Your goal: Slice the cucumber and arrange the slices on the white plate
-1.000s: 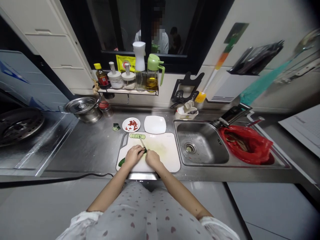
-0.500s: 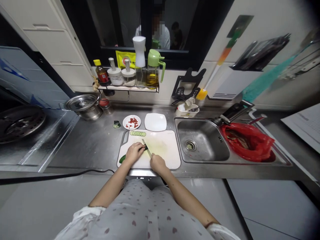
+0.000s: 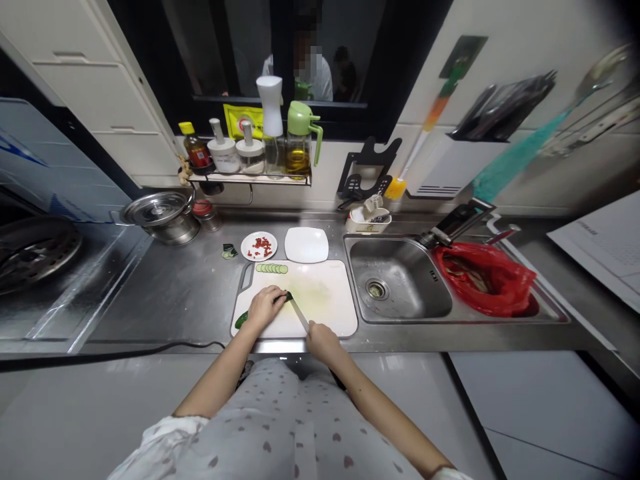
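A white cutting board [image 3: 330,293] lies on the steel counter in front of me. My left hand [image 3: 265,307] is curled over a green cucumber [image 3: 243,320] and presses it onto the board. My right hand [image 3: 323,341] is closed on a knife [image 3: 299,312] at the board's near edge, and the blade tip reaches the cucumber's cut end beside my left fingers. A short row of cucumber slices [image 3: 273,269] sits at the board's far edge.
Behind the board stand a small plate of chopped red pieces [image 3: 259,246] and a white square plate [image 3: 307,244]. The sink [image 3: 395,280] is to the right, with a red bag [image 3: 483,277] beyond it. A steel pot [image 3: 157,215] and a shelf of bottles [image 3: 250,157] are at the back left.
My right hand has drawn back toward me with the knife, from over the cucumber to the board's near edge. My left hand has stayed on the cucumber.
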Demonstrator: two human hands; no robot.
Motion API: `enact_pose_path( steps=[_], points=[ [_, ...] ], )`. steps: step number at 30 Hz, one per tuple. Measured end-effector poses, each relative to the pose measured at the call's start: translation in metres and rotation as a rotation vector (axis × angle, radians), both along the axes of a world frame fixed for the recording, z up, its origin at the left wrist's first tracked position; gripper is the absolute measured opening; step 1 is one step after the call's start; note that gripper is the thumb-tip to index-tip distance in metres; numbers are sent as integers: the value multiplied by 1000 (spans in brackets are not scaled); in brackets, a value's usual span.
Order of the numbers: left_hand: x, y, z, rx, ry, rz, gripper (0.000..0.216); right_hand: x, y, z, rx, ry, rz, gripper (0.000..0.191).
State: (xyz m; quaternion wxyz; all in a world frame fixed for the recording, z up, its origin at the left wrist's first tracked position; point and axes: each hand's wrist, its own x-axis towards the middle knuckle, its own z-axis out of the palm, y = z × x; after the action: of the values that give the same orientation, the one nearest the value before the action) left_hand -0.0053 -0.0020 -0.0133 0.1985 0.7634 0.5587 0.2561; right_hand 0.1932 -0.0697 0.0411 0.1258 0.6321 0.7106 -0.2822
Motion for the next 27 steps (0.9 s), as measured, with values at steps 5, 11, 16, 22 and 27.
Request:
enact_pose_path(
  steps=[5, 11, 16, 22, 27],
  points=[
    [-1, 0, -2, -10, -13, 8, 21, 9, -6, 4, -4, -1, 20, 28],
    [0, 1, 4, -40, -16, 23, 23, 19, -10, 16, 4, 17, 28, 28],
    [-2, 6, 9, -110, -46, 18, 22, 25, -13, 26, 64, -27, 16, 28],
    [-5, 9, 6, -147, -218, 158, 26, 28, -9, 29, 191, 6, -4, 34],
    [1, 9, 12, -138, -339, 219, 29, 27, -5, 27, 223, -37, 13, 42]
  ],
)
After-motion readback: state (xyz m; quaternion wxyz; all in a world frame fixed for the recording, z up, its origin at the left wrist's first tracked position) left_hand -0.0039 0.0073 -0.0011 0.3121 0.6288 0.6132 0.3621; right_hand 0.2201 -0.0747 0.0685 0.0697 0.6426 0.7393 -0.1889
